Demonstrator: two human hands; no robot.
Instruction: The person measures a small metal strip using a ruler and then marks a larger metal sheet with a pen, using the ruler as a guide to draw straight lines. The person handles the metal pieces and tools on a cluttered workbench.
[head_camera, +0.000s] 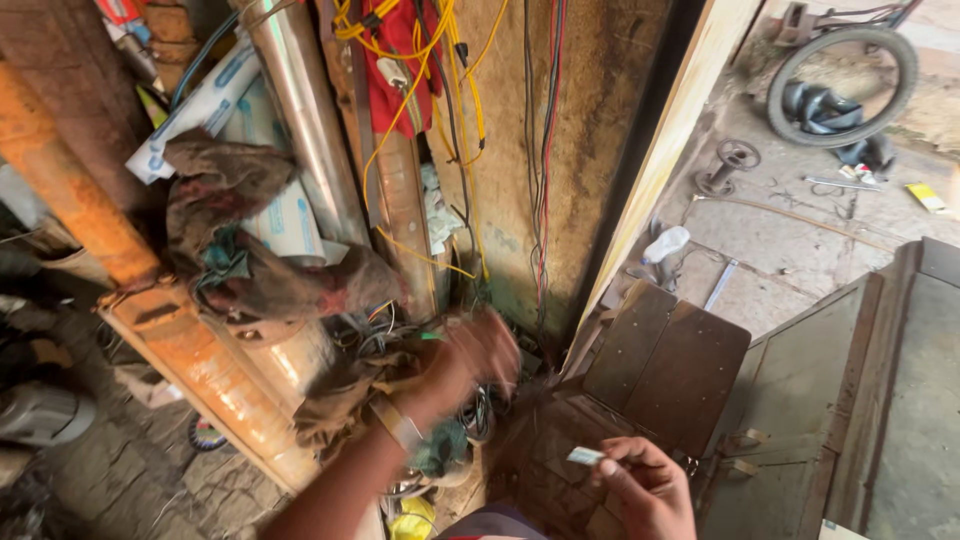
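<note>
My left hand (478, 352) reaches forward into a tangle of wires and dirty rags (370, 385) at the foot of the wall; it is blurred by motion, its fingers look curled, and I cannot tell whether it holds anything. A metal wristwatch (397, 425) sits on that wrist. My right hand (645, 487) is low in the frame, pinching a small flat whitish piece (585, 456) between thumb and fingers.
A rusty orange pipe (150, 310) and a shiny steel pipe (305, 120) lean at the left. Yellow, red and black cables (450, 90) hang down the wall. A dark wooden stool (665, 365) stands at right, a tyre (840, 85) and tools beyond on the concrete floor.
</note>
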